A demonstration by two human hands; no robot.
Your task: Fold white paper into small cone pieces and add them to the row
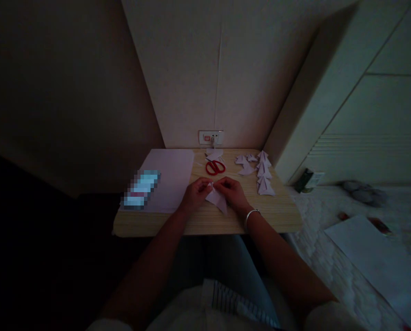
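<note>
Both hands pinch a small folded piece of white paper (pixel 216 198) just above the front middle of the wooden table (pixel 222 225). My left hand (pixel 195 193) grips its upper left edge, fingers closed. On the other side my right hand (pixel 233 191), with a bracelet at the wrist, is closed on the upper right edge. The paper's lower part hangs down in a point. Red-handled scissors (pixel 215 168) lie just beyond the hands. To the right are folded paper pieces (pixel 244 164) and a row of stacked, tree-like paper folds (pixel 265 177).
Large white paper (pixel 172 170) covers the table's left side, with a lit, pixelated phone (pixel 141 188) on it. Paper scraps (pixel 214 154) lie below a wall socket (pixel 211 137) with a plug in it. At right, a bed (pixel 315 207) holds a white sheet (pixel 370 253) and a dark box (pixel 304 180).
</note>
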